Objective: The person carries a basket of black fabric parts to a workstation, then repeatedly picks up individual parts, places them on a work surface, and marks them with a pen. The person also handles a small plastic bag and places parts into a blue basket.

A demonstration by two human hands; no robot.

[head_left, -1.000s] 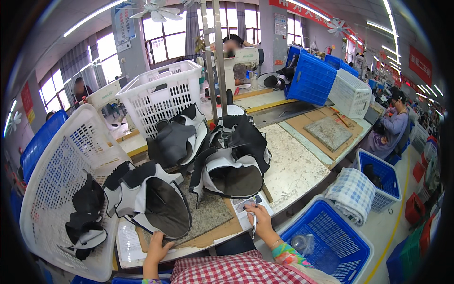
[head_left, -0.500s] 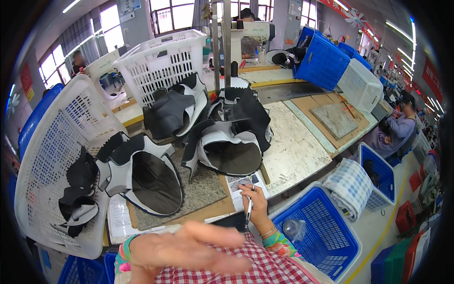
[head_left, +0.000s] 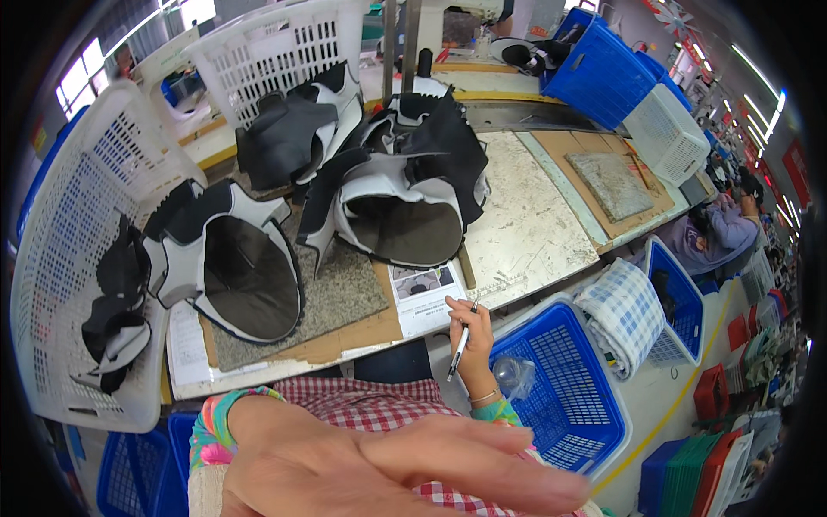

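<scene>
My right hand (head_left: pixel 475 353) is closed around a slim black-and-white pen (head_left: pixel 454 365), just off the table's front edge. A printed sheet with a picture (head_left: pixel 424 295) lies on the table close to it. My left hand (head_left: pixel 370 461) is large in the foreground, palm down with fingers stretched out, slightly blurred and holding nothing visible. Beyond the hands, a grey-and-black shoe upper (head_left: pixel 250 276) rests on a stone slab (head_left: pixel 345 302) at the left. Another pile of such uppers (head_left: pixel 401 224) stands mid-table, and a further dark upper (head_left: pixel 289 138) leans behind.
A white crate (head_left: pixel 39 284) with black-grey pieces stands tilted at the left; a second white crate (head_left: pixel 284 60) is behind. Right of my right hand is a blue basket (head_left: pixel 564 379) holding a clear plastic item. A checked cloth bundle (head_left: pixel 624 314) lies beyond. A co-worker (head_left: pixel 719 233) sits far right.
My left hand has moved rightward and lower, closer to the camera. My right hand still grips the pen and has shifted slightly right, off the printed sheet. The view has tilted down.
</scene>
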